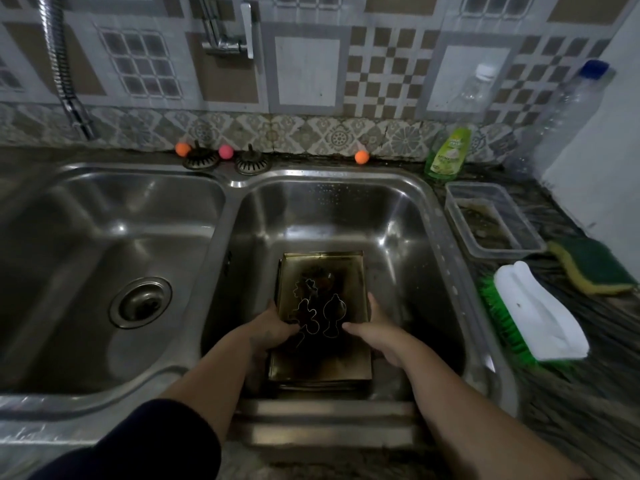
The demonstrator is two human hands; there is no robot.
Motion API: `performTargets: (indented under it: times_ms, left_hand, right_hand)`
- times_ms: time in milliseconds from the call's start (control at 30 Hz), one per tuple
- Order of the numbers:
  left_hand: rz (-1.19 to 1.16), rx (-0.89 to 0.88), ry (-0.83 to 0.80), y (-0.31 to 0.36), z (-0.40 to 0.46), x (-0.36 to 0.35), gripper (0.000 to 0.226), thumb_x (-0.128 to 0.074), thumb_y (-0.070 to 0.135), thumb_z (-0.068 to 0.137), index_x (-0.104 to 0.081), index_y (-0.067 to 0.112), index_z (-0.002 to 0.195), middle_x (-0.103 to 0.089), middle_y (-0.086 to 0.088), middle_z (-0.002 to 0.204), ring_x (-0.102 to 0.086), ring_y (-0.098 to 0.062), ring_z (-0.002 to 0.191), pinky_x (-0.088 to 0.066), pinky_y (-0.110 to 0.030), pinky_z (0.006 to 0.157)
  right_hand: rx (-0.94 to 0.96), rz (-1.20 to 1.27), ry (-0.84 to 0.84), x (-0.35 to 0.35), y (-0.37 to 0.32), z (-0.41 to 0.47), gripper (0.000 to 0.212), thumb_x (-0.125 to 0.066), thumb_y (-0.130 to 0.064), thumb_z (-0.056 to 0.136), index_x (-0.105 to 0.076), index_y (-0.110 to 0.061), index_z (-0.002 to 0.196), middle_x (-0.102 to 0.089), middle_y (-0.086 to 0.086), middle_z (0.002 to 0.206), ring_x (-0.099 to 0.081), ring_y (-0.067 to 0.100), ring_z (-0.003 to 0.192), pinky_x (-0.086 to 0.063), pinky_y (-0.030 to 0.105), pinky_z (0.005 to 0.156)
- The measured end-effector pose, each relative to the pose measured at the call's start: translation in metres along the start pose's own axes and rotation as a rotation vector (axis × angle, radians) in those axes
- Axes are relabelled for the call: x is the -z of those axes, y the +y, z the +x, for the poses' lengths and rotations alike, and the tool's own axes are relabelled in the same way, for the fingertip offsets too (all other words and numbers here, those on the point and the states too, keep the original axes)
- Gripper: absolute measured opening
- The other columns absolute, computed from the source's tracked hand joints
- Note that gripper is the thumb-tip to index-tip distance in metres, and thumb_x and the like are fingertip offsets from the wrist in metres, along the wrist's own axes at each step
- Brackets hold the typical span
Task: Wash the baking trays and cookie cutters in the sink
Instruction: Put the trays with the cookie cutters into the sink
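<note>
On the counter (pixel 571 393) right of the basin lie a white scrub brush (pixel 535 322) with green bristles, a green-and-yellow sponge (pixel 592 263), a clear plastic tub (pixel 491 218), a green soap bottle (pixel 446 154) and two clear bottles (pixel 568 112) against the tiled wall (pixel 308 74).

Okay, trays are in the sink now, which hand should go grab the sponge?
Probably the right hand: the sponge lies on the counter right of the sink, on its side. The left hand grips the baking trays' far edge and would cross over.
</note>
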State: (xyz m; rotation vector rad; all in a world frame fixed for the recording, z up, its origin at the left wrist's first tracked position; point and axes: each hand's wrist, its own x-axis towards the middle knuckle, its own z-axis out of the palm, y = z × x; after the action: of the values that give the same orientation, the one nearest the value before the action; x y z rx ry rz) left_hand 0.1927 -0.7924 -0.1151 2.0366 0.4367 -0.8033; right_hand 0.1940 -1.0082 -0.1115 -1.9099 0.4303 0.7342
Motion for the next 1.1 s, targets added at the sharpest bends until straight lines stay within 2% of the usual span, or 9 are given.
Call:
performTargets:
  times_ms: [133, 233, 333, 433, 533, 700, 833, 967, 1100]
  left_hand:
    - [0.320, -0.071, -0.003, 0.000, 0.002, 0.002, 0.104, -0.074, 0.040, 0.076, -0.005, 0.024, 0.153, -0.028, -0.018, 0.152, -0.032, -0.031, 0.138, -0.031, -0.037, 0.114]
    - [0.626, -0.181, 0.031, 0.006, -0.004, 0.003, 0.117, -0.075, 0.045, 0.076, 0.012, 0.027, 0.152, 0.010, -0.013, 0.160, -0.016, -0.034, 0.145, -0.029, -0.045, 0.115]
    - [0.835, -0.274, 0.055, 0.014, -0.009, 0.008, 0.127, -0.077, 0.050, 0.071, 0.022, 0.032, 0.148, 0.019, -0.005, 0.159, -0.025, -0.034, 0.142, -0.041, -0.046, 0.106]
    - [0.907, -0.272, 0.035, 0.021, -0.005, 0.011, 0.132, -0.080, 0.050, 0.068, 0.024, 0.033, 0.147, 0.017, -0.007, 0.159, -0.029, -0.034, 0.140, -0.043, -0.045, 0.103]
    - [0.915, -0.290, 0.014, 0.023, 0.001, 0.010, 0.136, -0.082, 0.046, 0.066, 0.027, 0.035, 0.145, 0.010, -0.011, 0.159, -0.027, -0.036, 0.141, -0.041, -0.047, 0.105]
    - [0.990, -0.340, 0.020, 0.025, 0.012, 0.010, 0.132, -0.081, 0.046, 0.068, 0.024, 0.035, 0.147, -0.034, -0.011, 0.146, -0.044, -0.029, 0.127, -0.045, -0.041, 0.096]
    - [1.024, -0.325, 0.045, 0.025, 0.018, 0.005, 0.127, -0.078, 0.048, 0.069, 0.018, 0.030, 0.150, -0.040, -0.010, 0.144, -0.046, -0.029, 0.125, -0.046, -0.040, 0.095]
    - [1.036, -0.278, 0.104, 0.028, 0.021, -0.004, 0.119, -0.075, 0.046, 0.071, 0.011, 0.027, 0.151, -0.046, -0.010, 0.137, -0.042, -0.031, 0.125, -0.045, -0.041, 0.092]
    - [1.122, -0.306, 0.182, 0.035, 0.020, -0.006, 0.110, -0.071, 0.057, 0.072, 0.001, 0.027, 0.149, -0.057, -0.005, 0.125, -0.049, -0.027, 0.118, -0.042, -0.036, 0.089]
  right_hand:
    - [0.029, -0.042, 0.024, -0.003, -0.004, -0.002, 0.094, -0.066, -0.030, 0.089, 0.003, -0.034, 0.152, -0.017, 0.005, 0.159, -0.025, 0.029, 0.142, -0.029, 0.045, 0.114]
    - [0.142, -0.479, 0.211, -0.004, -0.012, -0.008, 0.090, -0.062, -0.043, 0.088, 0.002, -0.036, 0.151, -0.004, 0.004, 0.161, -0.009, 0.032, 0.146, -0.022, 0.046, 0.116]
    - [0.296, -0.732, 0.240, -0.008, -0.026, -0.013, 0.087, -0.062, -0.044, 0.087, -0.003, -0.040, 0.151, -0.001, 0.002, 0.159, -0.011, 0.031, 0.144, -0.027, 0.044, 0.111]
    - [0.272, -0.709, 0.059, -0.021, -0.035, -0.006, 0.096, -0.070, -0.037, 0.083, -0.001, -0.045, 0.149, 0.002, -0.001, 0.157, -0.019, 0.032, 0.141, -0.035, 0.046, 0.109]
    - [0.224, -0.755, 0.018, -0.032, -0.040, 0.005, 0.102, -0.073, -0.035, 0.081, 0.002, -0.044, 0.149, 0.001, 0.001, 0.156, -0.023, 0.032, 0.140, -0.036, 0.046, 0.108]
    - [0.192, -0.753, 0.074, -0.043, -0.043, 0.016, 0.078, -0.062, -0.025, 0.088, -0.015, -0.035, 0.149, -0.015, 0.007, 0.149, -0.041, 0.033, 0.125, -0.043, 0.043, 0.102]
    - [0.184, -0.728, 0.097, -0.047, -0.040, 0.021, 0.059, -0.060, -0.024, 0.089, -0.030, -0.033, 0.140, -0.026, 0.007, 0.138, -0.048, 0.031, 0.113, -0.047, 0.039, 0.092]
    - [0.152, -0.765, 0.121, -0.054, -0.040, 0.023, 0.059, -0.059, -0.021, 0.089, -0.027, -0.032, 0.138, -0.022, 0.009, 0.139, -0.045, 0.034, 0.116, -0.046, 0.039, 0.087]
    - [0.131, -0.789, 0.130, -0.055, -0.042, 0.027, 0.058, -0.057, -0.026, 0.090, -0.026, -0.031, 0.139, -0.018, 0.009, 0.141, -0.046, 0.035, 0.115, -0.046, 0.039, 0.086]
